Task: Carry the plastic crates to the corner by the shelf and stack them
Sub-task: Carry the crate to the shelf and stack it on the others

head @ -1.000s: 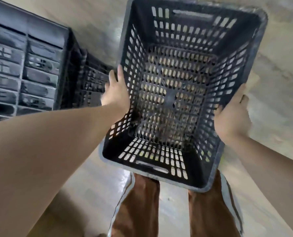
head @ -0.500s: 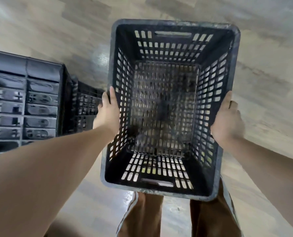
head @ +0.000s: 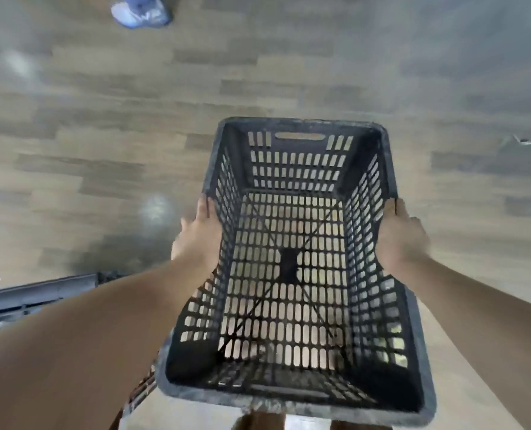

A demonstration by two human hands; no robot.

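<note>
- Black slotted plastic crate (head: 292, 268), empty, held above the wood-plank floor (head: 103, 135), centre-right of frame.
- My left hand (head: 197, 240) grips its left wall; my right hand (head: 400, 240) grips its right wall.
- Another dark crate (head: 31, 297) sits at lower left.
- Someone's blue shoe (head: 140, 12) shows at upper left.

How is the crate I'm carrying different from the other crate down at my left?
The carried crate is held up off the wooden floor between the left hand and right hand; the other crate is held by neither. The carried crate shows whole, open side up and empty; the other crate is mostly cut off by the left arm and the picture's edge. Both are dark slotted plastic.
</note>
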